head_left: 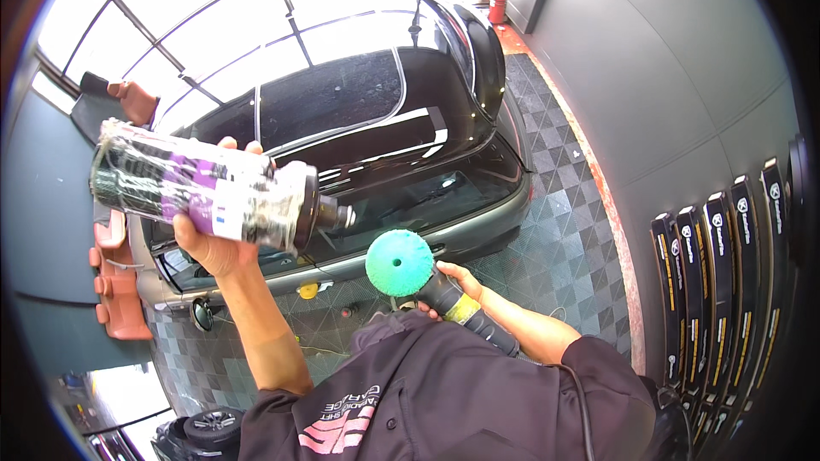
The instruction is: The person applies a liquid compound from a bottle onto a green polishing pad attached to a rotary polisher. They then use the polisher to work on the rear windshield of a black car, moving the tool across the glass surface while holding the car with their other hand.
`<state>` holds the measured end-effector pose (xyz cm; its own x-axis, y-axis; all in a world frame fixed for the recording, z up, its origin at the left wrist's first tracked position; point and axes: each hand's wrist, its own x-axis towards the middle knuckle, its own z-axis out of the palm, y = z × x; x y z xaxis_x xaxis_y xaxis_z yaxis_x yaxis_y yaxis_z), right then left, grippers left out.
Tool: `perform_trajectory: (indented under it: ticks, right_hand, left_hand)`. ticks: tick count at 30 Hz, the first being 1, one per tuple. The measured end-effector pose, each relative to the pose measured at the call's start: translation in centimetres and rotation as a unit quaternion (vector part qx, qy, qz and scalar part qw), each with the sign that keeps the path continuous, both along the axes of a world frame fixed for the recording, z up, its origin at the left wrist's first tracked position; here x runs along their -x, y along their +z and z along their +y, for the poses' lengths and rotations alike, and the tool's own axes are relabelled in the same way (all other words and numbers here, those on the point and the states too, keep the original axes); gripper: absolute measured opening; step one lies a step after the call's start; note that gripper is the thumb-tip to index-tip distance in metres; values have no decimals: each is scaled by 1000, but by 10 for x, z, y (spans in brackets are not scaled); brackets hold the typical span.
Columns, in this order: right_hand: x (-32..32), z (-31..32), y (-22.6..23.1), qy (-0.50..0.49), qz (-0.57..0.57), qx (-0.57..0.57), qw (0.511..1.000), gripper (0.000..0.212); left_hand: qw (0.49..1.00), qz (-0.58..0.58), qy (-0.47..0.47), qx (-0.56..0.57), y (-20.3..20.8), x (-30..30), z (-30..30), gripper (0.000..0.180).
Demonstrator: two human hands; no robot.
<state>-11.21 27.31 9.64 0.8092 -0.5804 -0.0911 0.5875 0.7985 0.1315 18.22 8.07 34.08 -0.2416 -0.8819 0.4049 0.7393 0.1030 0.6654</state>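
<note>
While the left hand (215, 246) curled around a film-wrapped, cylindrical bottle (192, 183), purple-and-white labelled, held before the glossy black car (444, 188), the right hand (465, 281) clasped a dark polisher (490, 330) with a round, fuzzy turquoise pad (401, 276) beside that car.

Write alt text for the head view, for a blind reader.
A person's left hand holds up a bottle with a purple label; the right hand grips a dark polisher with a round green pad. Beyond stands a dark car on checkered flooring.

floor (559, 235) | grey checkered tiles | on it: dark car (401, 154); reddish-brown seat (126, 303), left
</note>
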Motion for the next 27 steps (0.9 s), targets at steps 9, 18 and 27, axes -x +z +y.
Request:
perform_trajectory:
  ticks: [9,18,27]
  right_hand:
    - [0,-7,-10,22,-13,26,999,71]
    - [5,-15,-2,-5,6,61,998,71]
    - [5,-16,4,-19,-2,51,999,71]
  left_hand:
    - [975,-193,86,66,-5,60,64,120]
    - [945,-249,176,114,7,87,77,120]
    - [980,-145,116,76,-15,68,31,94]
